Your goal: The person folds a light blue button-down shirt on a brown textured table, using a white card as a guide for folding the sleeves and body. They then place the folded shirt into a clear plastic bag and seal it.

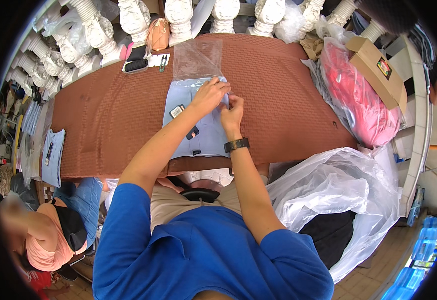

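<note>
A folded light blue garment lies on the brown-covered table in front of me, with dark hang tags and a white label on it. From its far end a clear plastic bag stretches flat away from me. How far the bag covers the garment I cannot tell. My left hand reaches across the garment, fingers closed at the bag's right edge near its mouth. Just nearer and to the right, my right hand pinches the same edge, its fingertips partly hidden.
Black thread spools and small green thread snips lie at the far left, beside a tan pouch. Red clothes in plastic and a cardboard box stand right. A big plastic sack sits below; another person sits left.
</note>
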`<state>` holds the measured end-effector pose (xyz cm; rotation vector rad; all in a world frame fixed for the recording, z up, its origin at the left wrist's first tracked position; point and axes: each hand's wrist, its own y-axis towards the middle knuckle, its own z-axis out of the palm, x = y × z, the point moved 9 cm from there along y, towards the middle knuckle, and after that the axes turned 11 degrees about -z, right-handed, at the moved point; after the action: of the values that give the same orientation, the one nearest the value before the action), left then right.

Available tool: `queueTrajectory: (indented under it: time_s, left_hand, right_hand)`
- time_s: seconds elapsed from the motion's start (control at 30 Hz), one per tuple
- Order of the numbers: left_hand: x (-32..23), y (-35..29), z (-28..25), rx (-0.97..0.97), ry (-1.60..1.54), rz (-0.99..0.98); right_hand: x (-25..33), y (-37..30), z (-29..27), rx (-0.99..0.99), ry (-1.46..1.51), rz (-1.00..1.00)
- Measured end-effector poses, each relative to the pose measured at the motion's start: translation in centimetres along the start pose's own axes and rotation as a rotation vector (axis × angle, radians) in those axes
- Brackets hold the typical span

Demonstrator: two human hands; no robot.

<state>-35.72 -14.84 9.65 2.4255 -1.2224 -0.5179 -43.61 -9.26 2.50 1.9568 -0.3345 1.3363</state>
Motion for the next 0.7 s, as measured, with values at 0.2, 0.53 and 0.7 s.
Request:
queueTrajectory:
  time_s: [0.2, 0.53, 0.7]
  left_hand:
    - [-0.8, -0.5, -0.6, 0.064, -0.140, 0.003]
    - [5.2, -5.2, -4.6, -0.030, -0.196, -0.213]
    - [19.3, -12.0, -1.3, 0.089, -0.397, -1.054]
  right_hand:
    - [-2.7, -0.4, -0.9, -0.173, 0.180, 0.221]
    - [-4.8, 0.2, -1.8, -0.115, 0.287, 0.374]
    - [-1.1, -0.3, -1.4, 0.133, -0.213, 0.353]
